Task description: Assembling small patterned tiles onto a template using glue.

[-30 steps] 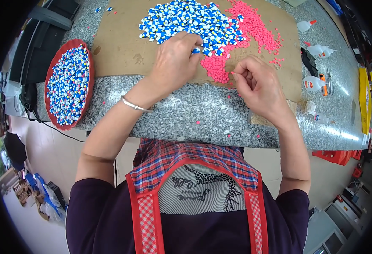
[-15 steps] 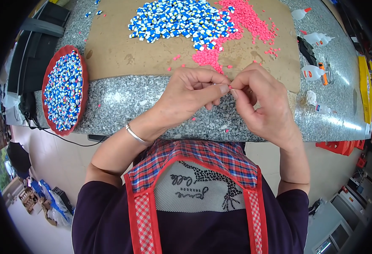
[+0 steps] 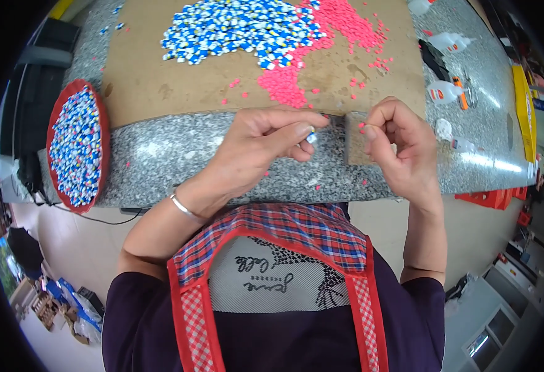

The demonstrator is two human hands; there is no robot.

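Fingertips (image 3: 303,131) w/ small blue-white piece (image 3: 311,137); red tray (image 3: 101,142) full of same.

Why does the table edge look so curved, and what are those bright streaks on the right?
Head view: the fisheye lens bows the granite table toward the black rim; glare streaks its polished right end; the left hand and right hand at centre stay sharp, with soft, even daylight and faint shadows.

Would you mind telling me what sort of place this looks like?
Probably a small hand-assembly workshop: a speckled stone worktable carries a cardboard sheet heaped with blue-and-white pieces and pink pieces, a red tray of more pieces, and glue bottles.
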